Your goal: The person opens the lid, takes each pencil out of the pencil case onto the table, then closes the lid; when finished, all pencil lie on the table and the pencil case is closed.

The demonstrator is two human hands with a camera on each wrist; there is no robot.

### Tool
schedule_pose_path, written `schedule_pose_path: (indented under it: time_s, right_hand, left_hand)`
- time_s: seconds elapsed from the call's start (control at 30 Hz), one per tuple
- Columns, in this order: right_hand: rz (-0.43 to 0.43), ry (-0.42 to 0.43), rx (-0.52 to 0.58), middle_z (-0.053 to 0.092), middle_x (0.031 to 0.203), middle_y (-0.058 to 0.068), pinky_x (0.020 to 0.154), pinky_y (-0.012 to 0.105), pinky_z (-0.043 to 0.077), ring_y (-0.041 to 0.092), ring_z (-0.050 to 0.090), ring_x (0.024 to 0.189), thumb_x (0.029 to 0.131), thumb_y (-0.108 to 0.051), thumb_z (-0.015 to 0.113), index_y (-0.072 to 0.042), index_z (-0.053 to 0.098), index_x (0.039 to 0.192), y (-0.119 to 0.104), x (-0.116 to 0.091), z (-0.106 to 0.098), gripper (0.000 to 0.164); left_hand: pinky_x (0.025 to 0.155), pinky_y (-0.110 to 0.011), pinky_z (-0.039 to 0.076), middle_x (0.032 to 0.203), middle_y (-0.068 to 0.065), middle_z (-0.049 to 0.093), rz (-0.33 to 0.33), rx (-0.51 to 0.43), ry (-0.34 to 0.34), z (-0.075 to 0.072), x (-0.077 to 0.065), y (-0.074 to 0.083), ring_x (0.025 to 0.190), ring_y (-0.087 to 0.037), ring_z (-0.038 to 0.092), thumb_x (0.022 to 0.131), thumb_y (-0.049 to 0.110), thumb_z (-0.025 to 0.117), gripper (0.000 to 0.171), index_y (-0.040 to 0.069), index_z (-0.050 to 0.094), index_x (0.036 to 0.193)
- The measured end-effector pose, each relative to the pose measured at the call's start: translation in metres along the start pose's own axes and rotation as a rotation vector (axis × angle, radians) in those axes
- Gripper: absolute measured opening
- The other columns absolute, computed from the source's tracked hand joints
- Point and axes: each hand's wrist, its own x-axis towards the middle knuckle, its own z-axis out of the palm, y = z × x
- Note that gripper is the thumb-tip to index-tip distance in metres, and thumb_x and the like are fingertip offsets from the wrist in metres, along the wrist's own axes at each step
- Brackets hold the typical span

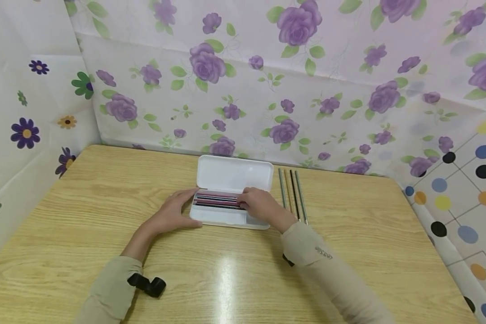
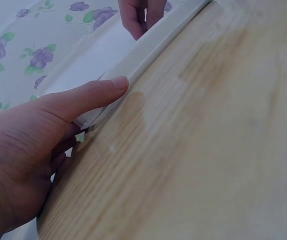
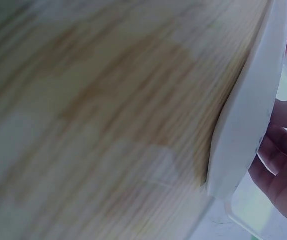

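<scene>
A white pencil case (image 1: 226,219) lies on the table with its lid (image 1: 234,173) raised at the back. Several dark, red and blue pencils (image 1: 216,199) lie side by side inside. My left hand (image 1: 171,213) holds the case's left end, the thumb along the front wall and the fingers round toward the back corner. My right hand (image 1: 260,204) reaches into the case, its curled fingers pinching the pencils at their right ends. In the right wrist view the case wall (image 3: 248,110) partly hides these right-hand fingers (image 3: 276,150).
To the right of the case, several pencils (image 1: 293,193) lie in a row on the wooden table (image 1: 226,279), partly behind the right wrist. A flower-patterned sheet (image 1: 234,90) rises at the table's back edge. Patterned sheets also hang at both sides.
</scene>
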Motion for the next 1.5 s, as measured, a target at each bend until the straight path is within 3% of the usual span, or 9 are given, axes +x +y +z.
schedule_pose_path:
  time_s: [0.43, 0.77, 1.13, 1.5]
  right_hand:
    - [0.036, 0.175, 0.116, 0.065, 0.095, 0.008, 0.077, 0.034, 0.053, 0.022, 0.063, 0.087, 0.094, -0.001, 0.062, -0.001, 0.07, 0.104, 0.005, -0.01, -0.021, 0.013]
    - [0.194, 0.204, 0.322, 0.066, 0.099, 0.012, 0.078, 0.036, 0.052, 0.023, 0.063, 0.09, 0.094, -0.002, 0.062, 0.003, 0.068, 0.106, 0.03, -0.024, -0.036, 0.014]
    - [0.317, 0.205, 0.429, 0.067, 0.091, 0.013, 0.064, 0.035, 0.049, 0.018, 0.06, 0.068, 0.096, -0.01, 0.06, 0.003, 0.065, 0.11, 0.054, -0.053, -0.049, 0.02]
    - [0.423, 0.259, 0.509, 0.068, 0.093, 0.015, 0.067, 0.036, 0.054, 0.024, 0.065, 0.076, 0.094, -0.008, 0.06, 0.006, 0.065, 0.11, 0.083, -0.078, -0.051, 0.022]
  left_hand:
    - [0.107, -0.06, 0.023, 0.148, -0.017, 0.038, 0.003, -0.002, 0.008, 0.0, 0.0, 0.0, 0.136, -0.04, 0.027, 0.07, 0.041, 0.085, 0.099, 0.008, 0.036, 0.15]
    - [0.106, -0.06, 0.023, 0.148, -0.016, 0.039, 0.004, -0.006, 0.012, 0.001, 0.001, 0.0, 0.136, -0.04, 0.027, 0.07, 0.041, 0.085, 0.099, 0.008, 0.037, 0.149]
    - [0.106, -0.061, 0.023, 0.148, -0.016, 0.039, 0.01, -0.004, 0.012, 0.001, 0.001, 0.0, 0.135, -0.04, 0.028, 0.071, 0.042, 0.085, 0.098, 0.01, 0.037, 0.15]
    - [0.105, -0.062, 0.024, 0.148, -0.017, 0.039, -0.007, -0.011, 0.001, 0.0, 0.0, 0.003, 0.135, -0.04, 0.028, 0.071, 0.043, 0.085, 0.099, 0.011, 0.035, 0.151]
